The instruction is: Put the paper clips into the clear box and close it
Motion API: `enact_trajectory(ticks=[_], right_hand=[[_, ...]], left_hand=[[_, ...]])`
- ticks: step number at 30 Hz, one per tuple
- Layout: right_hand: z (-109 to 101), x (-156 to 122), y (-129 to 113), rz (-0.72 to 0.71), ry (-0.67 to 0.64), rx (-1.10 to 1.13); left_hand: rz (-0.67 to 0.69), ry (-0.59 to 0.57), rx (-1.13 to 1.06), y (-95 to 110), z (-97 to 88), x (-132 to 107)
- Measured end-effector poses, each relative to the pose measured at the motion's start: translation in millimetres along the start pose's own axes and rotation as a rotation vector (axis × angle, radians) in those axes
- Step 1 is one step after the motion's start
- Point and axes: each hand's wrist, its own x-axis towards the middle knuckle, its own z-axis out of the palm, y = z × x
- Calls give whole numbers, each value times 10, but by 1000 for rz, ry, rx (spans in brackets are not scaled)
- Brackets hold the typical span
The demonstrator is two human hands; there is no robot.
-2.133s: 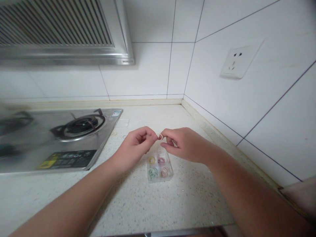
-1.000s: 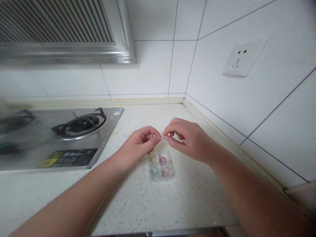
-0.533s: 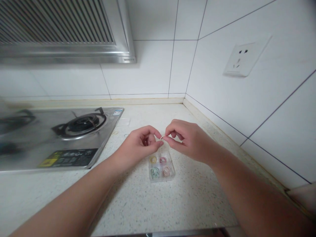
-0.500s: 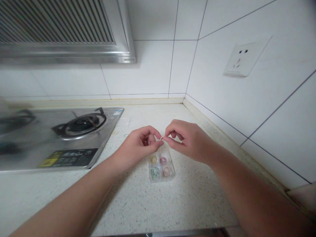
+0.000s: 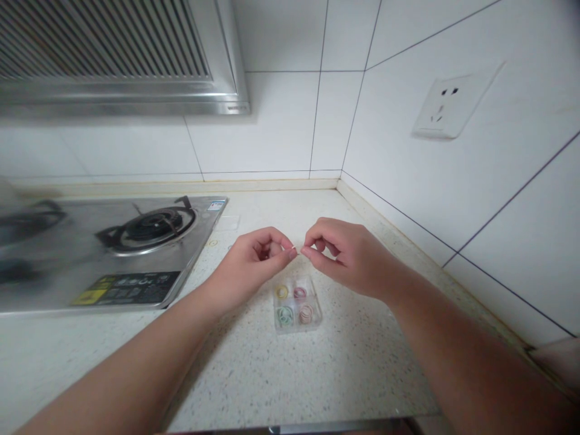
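Note:
Over the counter, my left hand [image 5: 259, 257] pinches a small pale hair tie [image 5: 294, 247] between thumb and forefinger. My right hand [image 5: 338, 249] is closed in a pinch just across from it, its fingertips at the other side of the tie; most of the tie is hidden by fingers. Below both hands stands a clear plastic box [image 5: 296, 329] with compartments. Its visible sections hold yellow hair ties [image 5: 281, 292], dark pink hair ties [image 5: 299, 293], green hair ties [image 5: 285, 315] and pale pink hair ties [image 5: 306, 313]. The box's far end is partly behind the left hand.
A steel gas stove [image 5: 136, 266] lies to the left, under a range hood [image 5: 181, 99]. Beside the stove are a clear flat lid [image 5: 227, 223] and a small yellowish ring [image 5: 212, 243] on the speckled counter [image 5: 344, 368]. A tiled wall with a socket [image 5: 446, 106] rises on the right.
My fingertips have drawn slightly apart, and the tie shows as a smaller pale bit at the left fingertips. The box stays in place; the view has shifted slightly.

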Motion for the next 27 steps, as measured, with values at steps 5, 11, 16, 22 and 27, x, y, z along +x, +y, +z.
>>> enact_trajectory(ticks=[5, 11, 16, 22, 27], right_hand=[[8, 1, 12, 5, -3, -8], [24, 4, 14, 49, 9, 66], [27, 11, -2, 90, -9, 114], [48, 3, 4, 101, -10, 148], [55, -1, -3, 107, -10, 212]], left_hand=[[-15, 9, -23, 0, 4, 1], [-29, 10, -5, 39, 5, -8], [-29, -11, -11, 36, 12, -14], [-29, -27, -3, 20, 13, -25], [-51, -44, 5, 24, 14, -35]])
